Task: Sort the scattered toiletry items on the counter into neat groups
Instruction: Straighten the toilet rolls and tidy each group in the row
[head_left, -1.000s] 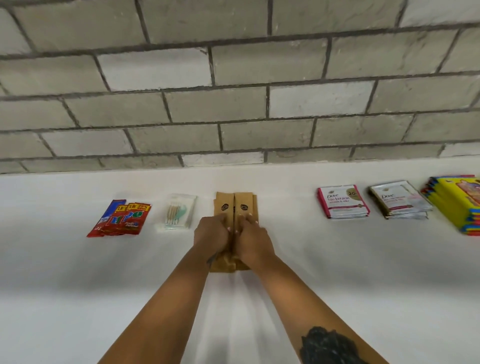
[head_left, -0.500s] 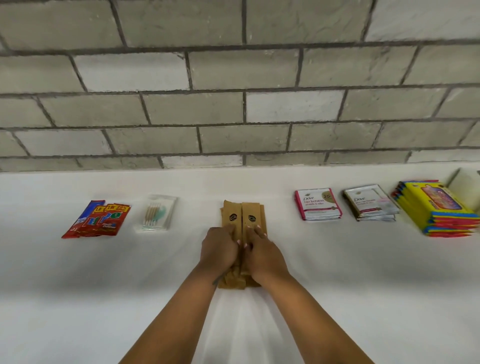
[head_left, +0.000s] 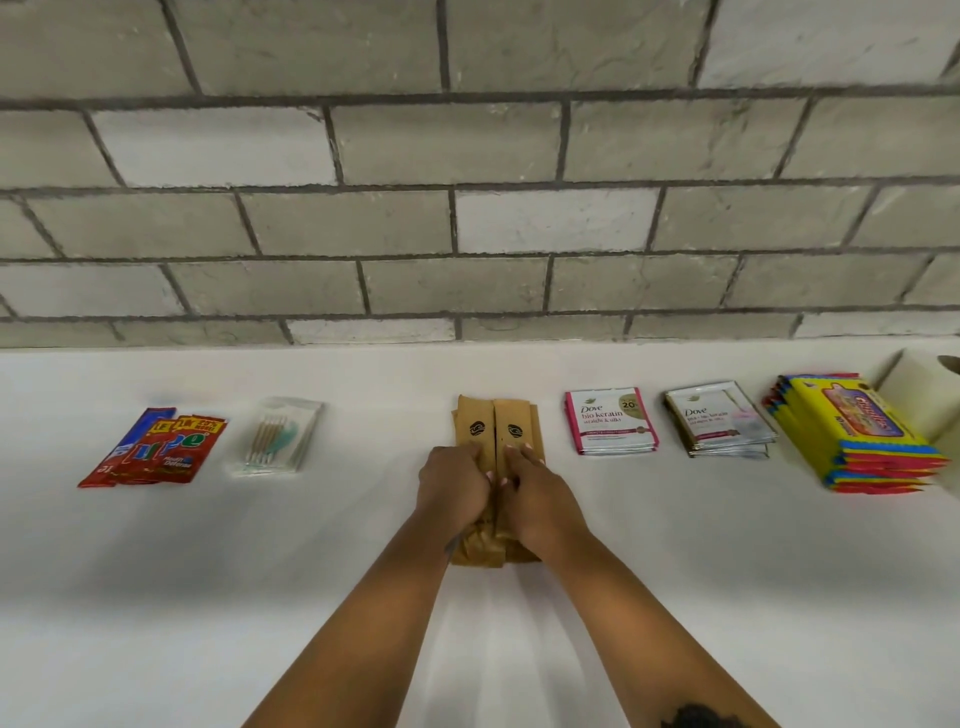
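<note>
Head view of a white counter set against a grey block wall. Six groups of toiletry items lie in one row parallel to the wall, each apart from its neighbours.

From left to right: a fan of red and blue sachets, at least three, the exact number unclear where they overlap; one clear packet of cotton swabs, holding four or five wooden sticks and a teal piece; two brown paper packets side by side at the centre, long edges touching, each with one dark round mark, and edges of further paper showing beneath them; a pink-edged stack of shampoo sachets; a silver-edged stack of shampoo sachets, the count in either stack not readable; and a stack of yellow packets, roughly six layers by their coloured edges. A white roll stands at the far right, just behind the yellow stack.

Both hands lie on the brown paper packets. The left hand presses the left packet with fingers curled over it; the right hand presses the right packet likewise, fingertips forward. The two hands touch each other along the seam between the packets.
</note>
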